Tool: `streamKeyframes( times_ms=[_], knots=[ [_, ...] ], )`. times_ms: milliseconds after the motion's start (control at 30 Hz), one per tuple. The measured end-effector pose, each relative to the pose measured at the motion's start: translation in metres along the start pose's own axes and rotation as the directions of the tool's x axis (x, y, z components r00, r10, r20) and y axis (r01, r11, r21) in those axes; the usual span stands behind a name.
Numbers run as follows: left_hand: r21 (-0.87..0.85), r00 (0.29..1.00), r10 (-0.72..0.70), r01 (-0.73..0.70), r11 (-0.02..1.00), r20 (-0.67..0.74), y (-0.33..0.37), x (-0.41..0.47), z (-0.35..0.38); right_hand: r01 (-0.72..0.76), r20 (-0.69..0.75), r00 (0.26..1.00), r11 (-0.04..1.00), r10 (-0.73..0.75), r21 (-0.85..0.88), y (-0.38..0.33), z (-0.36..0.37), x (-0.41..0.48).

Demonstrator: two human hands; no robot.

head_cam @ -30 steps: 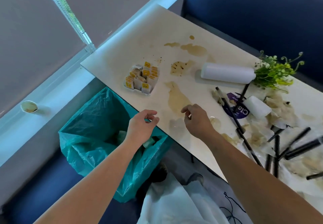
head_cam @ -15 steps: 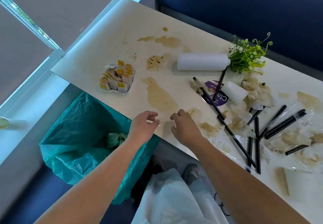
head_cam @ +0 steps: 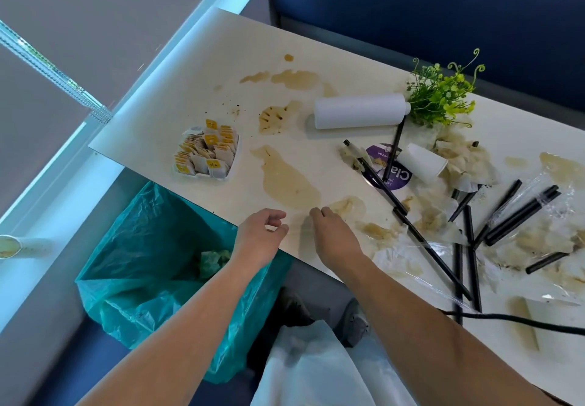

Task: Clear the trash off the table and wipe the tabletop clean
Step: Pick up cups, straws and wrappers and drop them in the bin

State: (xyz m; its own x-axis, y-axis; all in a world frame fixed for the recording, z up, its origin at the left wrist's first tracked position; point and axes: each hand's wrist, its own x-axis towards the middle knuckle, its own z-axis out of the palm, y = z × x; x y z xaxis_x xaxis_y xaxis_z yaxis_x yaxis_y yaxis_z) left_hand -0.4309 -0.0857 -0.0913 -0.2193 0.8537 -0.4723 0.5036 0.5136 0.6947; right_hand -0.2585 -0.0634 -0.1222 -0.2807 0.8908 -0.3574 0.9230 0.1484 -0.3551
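The white table (head_cam: pixel 196 95) carries brown spill stains (head_cam: pixel 288 181), soggy paper scraps (head_cam: pixel 459 158), several black straws (head_cam: pixel 427 244), clear wrappers (head_cam: pixel 405 257) and a tipped white paper cup (head_cam: pixel 421 162). A teal-lined trash bin (head_cam: pixel 142 247) stands below the table's front edge. My left hand (head_cam: pixel 261 234) hovers loosely cupped at that edge above the bin and holds nothing. My right hand (head_cam: pixel 332 234) rests bent fingertips on the tabletop beside a wet scrap (head_cam: pixel 346 206).
A tray of tea bags (head_cam: pixel 207 152) sits left of the spill. A white roll (head_cam: pixel 361 111) lies beside a green plant (head_cam: pixel 440 98). A blue sofa (head_cam: pixel 411 10) backs the table. A black cable (head_cam: pixel 522 320) crosses the right front. A used cup (head_cam: pixel 8 245) stands on the sill.
My right hand has slid from the middle of the spill toward the table's front edge, closer to my left hand. The view has shifted right, showing more littered tabletop.
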Motion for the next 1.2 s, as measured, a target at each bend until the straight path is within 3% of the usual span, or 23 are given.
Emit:
streamKeyframes(
  times_ms=[267,400,600,767,900,1033,1100,1200],
  knots=[
    [0.027,1.0,0.001,0.0,1.0,-0.029,0.011,0.002,0.001,-0.012,0.076,0.997,0.997,0.017,-0.071,0.0,-0.01,0.008],
    [0.012,0.996,-0.006,0.007,1.0,-0.092,0.021,0.005,-0.001,-0.088,0.011,0.996,0.983,0.088,0.163,-0.003,-0.022,0.02],
    [-0.035,0.987,-0.051,0.046,0.998,-0.154,0.051,0.018,-0.009,-0.095,-0.136,0.968,0.805,0.213,0.586,-0.013,-0.062,0.043],
    [-0.149,0.994,-0.008,-0.008,0.989,-0.109,0.095,0.031,-0.015,-0.046,-0.128,0.972,0.697,0.196,0.716,-0.014,-0.104,0.056],
    [-0.257,0.996,0.036,-0.055,0.965,-0.079,0.133,0.039,-0.013,-0.043,-0.035,0.99,0.541,0.134,0.84,-0.006,-0.133,0.057],
    [-0.267,0.992,0.112,-0.122,0.956,-0.052,0.161,0.04,-0.005,-0.011,-0.035,0.996,0.482,0.086,0.876,0.013,-0.156,0.052],
    [-0.28,0.99,0.127,-0.138,0.95,-0.057,0.17,0.038,-0.001,0.013,-0.04,0.998,0.502,0.043,0.865,0.025,-0.167,0.049],
    [-0.293,0.991,0.123,-0.134,0.947,-0.055,0.178,0.038,0.007,0.056,-0.055,0.998,0.692,-0.023,0.719,0.046,-0.182,0.044]
  ],
)
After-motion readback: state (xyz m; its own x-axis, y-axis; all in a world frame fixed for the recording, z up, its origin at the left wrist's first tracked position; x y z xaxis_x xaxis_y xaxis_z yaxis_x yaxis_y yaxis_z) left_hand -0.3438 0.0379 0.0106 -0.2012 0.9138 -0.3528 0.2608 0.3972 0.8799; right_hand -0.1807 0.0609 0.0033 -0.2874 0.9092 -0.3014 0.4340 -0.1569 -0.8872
